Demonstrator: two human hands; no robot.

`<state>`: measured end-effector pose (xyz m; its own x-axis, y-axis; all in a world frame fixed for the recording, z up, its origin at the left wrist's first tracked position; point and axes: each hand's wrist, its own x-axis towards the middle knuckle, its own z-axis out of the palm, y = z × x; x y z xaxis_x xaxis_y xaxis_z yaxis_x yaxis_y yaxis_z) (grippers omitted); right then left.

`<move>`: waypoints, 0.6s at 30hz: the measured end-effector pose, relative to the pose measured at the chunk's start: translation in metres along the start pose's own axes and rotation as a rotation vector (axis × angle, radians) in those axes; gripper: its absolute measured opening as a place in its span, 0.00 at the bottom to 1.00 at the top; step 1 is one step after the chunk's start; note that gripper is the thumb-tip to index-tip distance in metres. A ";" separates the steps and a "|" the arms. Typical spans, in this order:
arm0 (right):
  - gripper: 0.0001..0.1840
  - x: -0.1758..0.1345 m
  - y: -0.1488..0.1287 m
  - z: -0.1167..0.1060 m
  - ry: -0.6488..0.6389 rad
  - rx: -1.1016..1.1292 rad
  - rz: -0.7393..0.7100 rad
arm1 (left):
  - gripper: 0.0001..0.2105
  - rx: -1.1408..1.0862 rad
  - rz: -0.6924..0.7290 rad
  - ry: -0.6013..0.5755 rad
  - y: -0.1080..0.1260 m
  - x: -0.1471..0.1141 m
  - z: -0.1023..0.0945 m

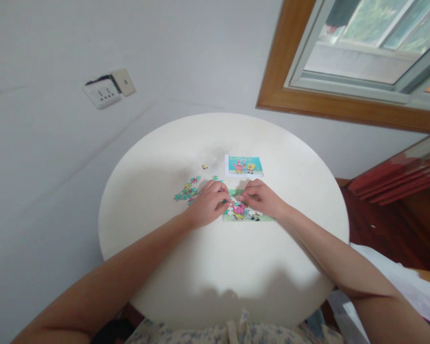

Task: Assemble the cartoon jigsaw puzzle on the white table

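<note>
A: Where are the hands?

B: Both are down on the partly built puzzle (244,211) near the middle of the round table (165,267). The left hand (208,203) covers its 9 o'clock edge, fingers curled with the tips pressed to the pieces. The right hand (263,198) sits at its 1 o'clock corner, fingers bent and pinched low onto the puzzle.

A: Is either hand holding a piece?

B: I cannot tell. The fingertips hide whatever lies under them.

A: What else lies around?

B: A scatter of loose pieces (187,191) sits at 9 o'clock from the left hand, just beside it, and one stray piece (204,166) lies farther off at 11 o'clock. A picture card (244,165) rests at 12 o'clock from the puzzle, close but apart. On the wall at 10 o'clock from the table is a socket (103,93), and a window (365,48) at 2 o'clock.
</note>
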<state>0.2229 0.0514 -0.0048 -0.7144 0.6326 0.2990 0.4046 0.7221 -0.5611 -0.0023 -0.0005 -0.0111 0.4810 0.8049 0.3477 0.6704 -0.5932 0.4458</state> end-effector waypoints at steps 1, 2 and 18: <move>0.13 0.000 -0.001 -0.001 -0.010 0.001 -0.007 | 0.04 -0.009 -0.006 0.007 0.000 0.000 0.000; 0.13 0.000 -0.002 -0.001 -0.020 0.002 -0.013 | 0.05 -0.019 -0.010 0.014 0.001 0.000 -0.001; 0.09 0.002 -0.006 0.010 0.074 -0.011 0.050 | 0.06 -0.002 0.052 -0.005 0.003 0.000 -0.001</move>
<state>0.2131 0.0459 -0.0085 -0.6496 0.6862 0.3273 0.4451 0.6923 -0.5680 -0.0014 -0.0022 -0.0090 0.5175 0.7733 0.3663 0.6434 -0.6339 0.4291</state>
